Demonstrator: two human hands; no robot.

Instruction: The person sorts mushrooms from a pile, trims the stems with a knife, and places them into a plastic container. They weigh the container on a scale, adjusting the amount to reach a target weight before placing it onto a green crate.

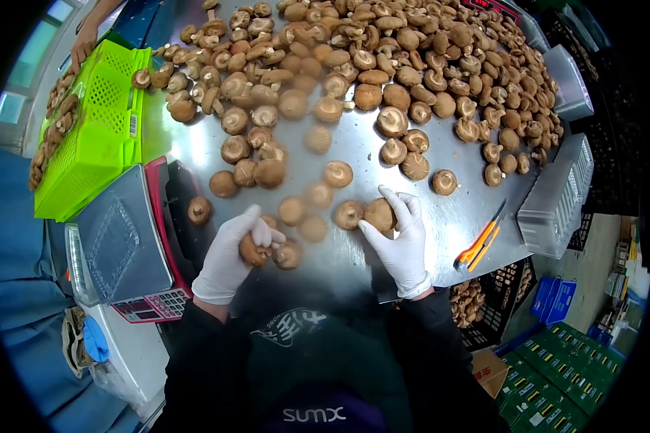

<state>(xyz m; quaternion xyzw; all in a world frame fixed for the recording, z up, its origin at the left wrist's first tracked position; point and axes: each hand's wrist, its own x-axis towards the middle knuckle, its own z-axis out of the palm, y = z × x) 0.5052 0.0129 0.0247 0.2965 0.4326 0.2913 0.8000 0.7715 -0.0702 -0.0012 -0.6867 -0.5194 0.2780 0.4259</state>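
My left hand (227, 258), in a white glove, is closed around a brown shiitake mushroom (252, 252). Another mushroom (287, 255) lies against its fingertips. My right hand (403, 249), gloved the same way, grips a shiitake mushroom (380, 215) between thumb and fingers. Just left of that one, a mushroom (349, 214) rests cap down with its stem showing. Between the hands several blurred mushrooms (292, 211) are scattered on the metal table (325, 278).
A big heap of mushrooms (440, 58) covers the table's far side. At left stand a green crate (87, 155) and a scale (126, 231). Orange-handled cutters (478, 247) lie at right beside clear plastic boxes (556, 195). Another person's hand (84, 43) touches the green crate's far end.
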